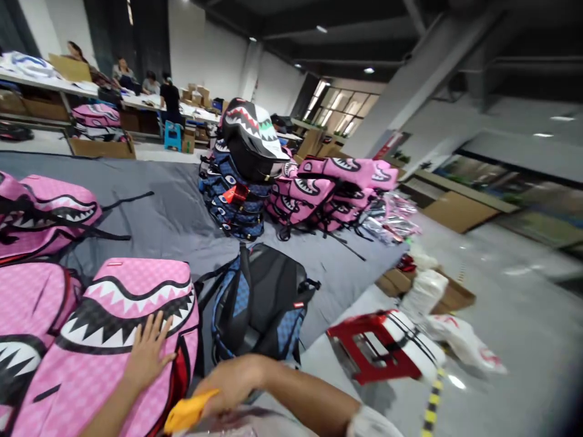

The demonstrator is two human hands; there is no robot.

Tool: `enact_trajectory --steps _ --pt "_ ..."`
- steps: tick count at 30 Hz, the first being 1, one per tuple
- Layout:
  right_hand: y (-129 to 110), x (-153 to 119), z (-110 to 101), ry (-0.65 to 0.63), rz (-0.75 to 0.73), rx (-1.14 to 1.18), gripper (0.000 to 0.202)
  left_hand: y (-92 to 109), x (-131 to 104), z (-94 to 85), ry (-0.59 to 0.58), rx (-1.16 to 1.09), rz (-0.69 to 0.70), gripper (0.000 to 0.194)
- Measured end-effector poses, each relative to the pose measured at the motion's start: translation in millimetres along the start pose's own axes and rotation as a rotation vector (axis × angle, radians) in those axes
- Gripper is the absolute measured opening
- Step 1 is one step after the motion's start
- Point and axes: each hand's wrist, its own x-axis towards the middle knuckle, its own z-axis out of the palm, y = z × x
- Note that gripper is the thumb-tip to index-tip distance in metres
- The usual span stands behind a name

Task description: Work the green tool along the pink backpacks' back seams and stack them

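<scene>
My left hand (148, 352) lies flat with fingers spread on a pink checked backpack (130, 297) printed with a black-and-white shark mouth. A red-edged side opening shows along that backpack's right side. My right hand (234, 382) is closed round a yellow-orange tool (190, 411) low in the view, beside the pink backpack's lower right. The tool's kind cannot be made out. Just beyond my right hand, a blue-and-black backpack (268, 303) rests with its padded back and straps facing up.
More pink backpacks (34, 291) lie at the left. Stacked dark backpacks (237, 182) and piled pink backpacks (314, 188) stand across the grey-covered table (155, 212). A red stool (373, 352) and white plastic bags (423, 291) are on the right. Several people sit or stand at far tables.
</scene>
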Motion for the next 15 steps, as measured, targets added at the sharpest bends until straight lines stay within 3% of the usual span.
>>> enact_trajectory --steps 2,3,6,7,9,11,13,15 --pt "15 -53 -11 0.026 0.043 0.093 0.038 -15 -2 7.2 0.041 -0.002 0.027 0.079" --pt "23 -81 -14 0.100 0.070 0.169 0.041 -18 0 4.6 0.030 -0.017 0.021 0.078" --pt "49 -153 -14 0.453 0.139 0.445 0.044 6 14 -23.8 -0.089 -0.140 -0.115 0.071" --pt "59 -168 -12 0.539 0.152 0.511 0.043 24 20 -36.7 -0.118 -0.201 -0.198 0.072" --pt "78 -184 -9 0.621 0.164 0.591 0.042 72 34 -60.2 -0.043 -0.308 -0.301 0.079" --pt "96 -191 -12 0.633 0.159 0.594 0.049 131 48 -75.1 0.009 -0.366 -0.219 0.079" --pt "114 -198 -23 0.629 0.122 0.582 0.059 190 59 -79.3 -0.022 -0.373 -0.131 0.082" --pt "131 -214 -43 0.656 0.069 0.595 0.064 239 71 -73.7 -0.079 -0.362 -0.138 0.091"
